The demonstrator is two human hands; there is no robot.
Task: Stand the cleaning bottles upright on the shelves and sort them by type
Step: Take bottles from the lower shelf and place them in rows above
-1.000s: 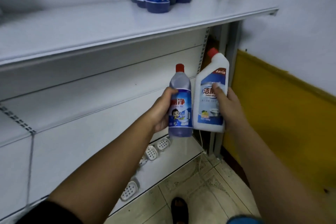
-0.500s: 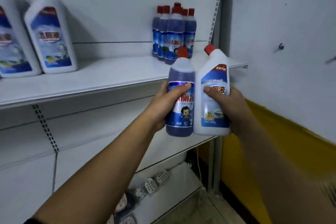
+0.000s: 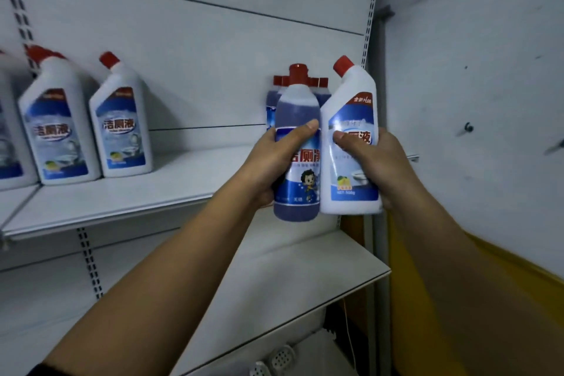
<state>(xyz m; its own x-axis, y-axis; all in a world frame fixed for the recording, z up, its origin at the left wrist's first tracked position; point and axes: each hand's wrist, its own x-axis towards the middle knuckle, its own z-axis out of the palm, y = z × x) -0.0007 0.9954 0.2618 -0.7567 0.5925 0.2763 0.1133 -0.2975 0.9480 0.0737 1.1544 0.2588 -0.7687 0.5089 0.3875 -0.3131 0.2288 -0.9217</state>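
Holding upright, side by side before the upper shelf [image 3: 128, 201]: left hand [image 3: 262, 168] gripping purple cleaner bottle [image 3: 297, 162], right hand [image 3: 374, 162] gripping white angled-neck toilet-cleaner bottle [image 3: 351, 143].

We're counting two bottles held up: one purple bottle [image 3: 297, 107] and one white bottle [image 3: 351, 94]. On the shelf [image 3: 152, 192] there are at least three more white ones [image 3: 123, 131], the leftmost cut off. The purple bunch [image 3: 271, 107] behind shows four red caps, with maybe more hidden.
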